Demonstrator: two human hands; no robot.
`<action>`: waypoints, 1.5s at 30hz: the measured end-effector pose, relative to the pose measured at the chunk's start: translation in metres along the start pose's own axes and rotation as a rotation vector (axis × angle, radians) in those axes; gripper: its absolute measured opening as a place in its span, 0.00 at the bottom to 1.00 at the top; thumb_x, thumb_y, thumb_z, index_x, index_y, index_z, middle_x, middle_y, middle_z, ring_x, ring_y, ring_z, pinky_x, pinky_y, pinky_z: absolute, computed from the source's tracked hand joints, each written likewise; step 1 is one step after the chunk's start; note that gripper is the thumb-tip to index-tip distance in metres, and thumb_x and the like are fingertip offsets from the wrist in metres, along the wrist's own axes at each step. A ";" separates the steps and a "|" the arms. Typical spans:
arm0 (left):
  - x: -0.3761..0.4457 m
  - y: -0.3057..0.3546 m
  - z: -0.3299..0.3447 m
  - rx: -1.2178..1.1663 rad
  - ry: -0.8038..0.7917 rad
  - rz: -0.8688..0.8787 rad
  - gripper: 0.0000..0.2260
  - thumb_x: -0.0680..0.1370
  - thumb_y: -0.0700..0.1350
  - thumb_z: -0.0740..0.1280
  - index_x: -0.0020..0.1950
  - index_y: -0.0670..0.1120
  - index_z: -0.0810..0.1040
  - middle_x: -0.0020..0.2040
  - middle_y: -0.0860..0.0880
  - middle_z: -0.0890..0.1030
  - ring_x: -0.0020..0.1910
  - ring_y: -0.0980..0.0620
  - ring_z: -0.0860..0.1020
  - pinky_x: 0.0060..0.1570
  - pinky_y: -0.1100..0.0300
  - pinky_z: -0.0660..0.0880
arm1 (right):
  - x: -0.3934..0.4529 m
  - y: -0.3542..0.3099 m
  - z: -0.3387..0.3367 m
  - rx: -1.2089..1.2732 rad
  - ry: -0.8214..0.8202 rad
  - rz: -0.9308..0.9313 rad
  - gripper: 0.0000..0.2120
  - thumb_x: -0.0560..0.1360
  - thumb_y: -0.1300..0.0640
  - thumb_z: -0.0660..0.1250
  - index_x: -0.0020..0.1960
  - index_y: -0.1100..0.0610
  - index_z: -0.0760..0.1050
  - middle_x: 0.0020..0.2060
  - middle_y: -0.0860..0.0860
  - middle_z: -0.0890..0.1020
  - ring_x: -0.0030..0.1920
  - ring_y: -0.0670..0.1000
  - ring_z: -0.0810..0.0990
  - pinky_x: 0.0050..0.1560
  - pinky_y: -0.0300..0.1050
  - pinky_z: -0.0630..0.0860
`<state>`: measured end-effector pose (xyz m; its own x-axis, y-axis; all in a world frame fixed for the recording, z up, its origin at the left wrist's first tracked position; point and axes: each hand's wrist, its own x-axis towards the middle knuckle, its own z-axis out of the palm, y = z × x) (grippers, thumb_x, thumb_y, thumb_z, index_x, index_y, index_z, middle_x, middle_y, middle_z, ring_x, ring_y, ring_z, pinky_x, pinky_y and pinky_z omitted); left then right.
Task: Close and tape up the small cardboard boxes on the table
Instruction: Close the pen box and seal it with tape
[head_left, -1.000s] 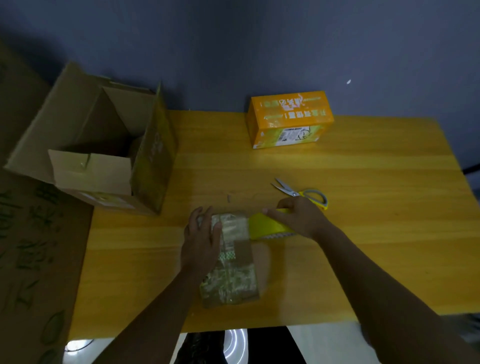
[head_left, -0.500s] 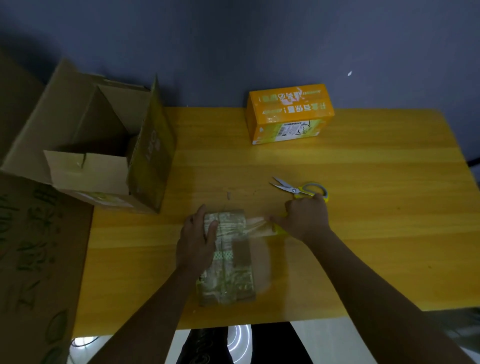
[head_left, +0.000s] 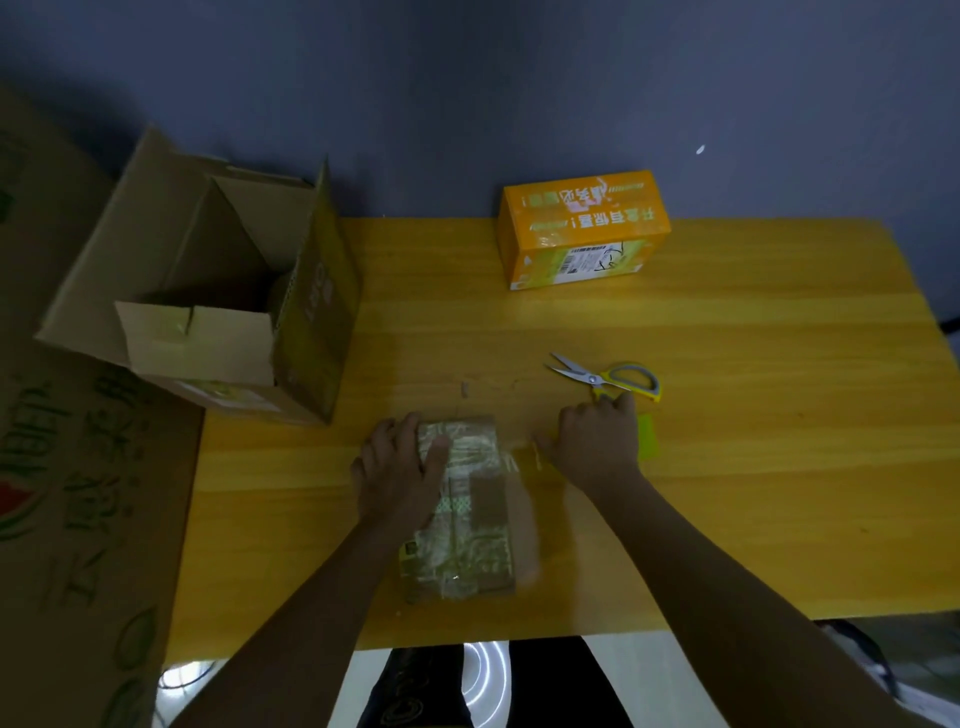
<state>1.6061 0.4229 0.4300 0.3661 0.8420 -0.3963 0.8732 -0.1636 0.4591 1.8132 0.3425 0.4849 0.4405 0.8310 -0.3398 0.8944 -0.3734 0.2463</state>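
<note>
While the small brown cardboard box (head_left: 460, 512), patched with clear tape, lies near the front edge of the yellow wooden bench (head_left: 753, 467), the left hand (head_left: 400, 467) presses flat on its far left corner with fingers straight. The right hand (head_left: 597, 447) grips a yellow tape roll (head_left: 647, 436), a clear strip stretched to the box. Beyond lie yellow-handled scissors (head_left: 608, 379), an orange carton (head_left: 582, 228) with Chinese print and a barcode label, and a large open cardboard box (head_left: 208, 301).
</note>
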 end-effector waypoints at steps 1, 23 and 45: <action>0.000 0.003 -0.002 0.089 -0.034 -0.033 0.30 0.77 0.67 0.45 0.75 0.54 0.56 0.76 0.45 0.53 0.73 0.42 0.54 0.69 0.42 0.52 | -0.001 -0.001 -0.001 0.001 -0.009 0.000 0.27 0.78 0.35 0.53 0.51 0.56 0.79 0.46 0.53 0.83 0.52 0.56 0.78 0.60 0.52 0.62; -0.009 0.053 -0.015 -0.089 -0.259 0.034 0.46 0.67 0.62 0.73 0.76 0.55 0.48 0.76 0.54 0.41 0.76 0.43 0.41 0.67 0.39 0.62 | -0.015 0.036 -0.019 0.299 0.040 -0.004 0.31 0.73 0.27 0.52 0.42 0.53 0.76 0.36 0.52 0.82 0.45 0.53 0.81 0.58 0.51 0.67; -0.007 -0.011 -0.074 -0.105 -0.426 0.425 0.42 0.72 0.59 0.72 0.77 0.57 0.49 0.76 0.60 0.43 0.76 0.52 0.49 0.68 0.50 0.63 | -0.035 -0.053 -0.090 0.443 -0.011 -0.156 0.28 0.74 0.34 0.62 0.61 0.55 0.77 0.55 0.55 0.81 0.56 0.57 0.78 0.49 0.48 0.73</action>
<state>1.5705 0.4568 0.4863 0.7910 0.4306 -0.4347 0.5940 -0.3700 0.7143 1.7431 0.3701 0.5651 0.2967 0.8876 -0.3522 0.8959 -0.3864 -0.2190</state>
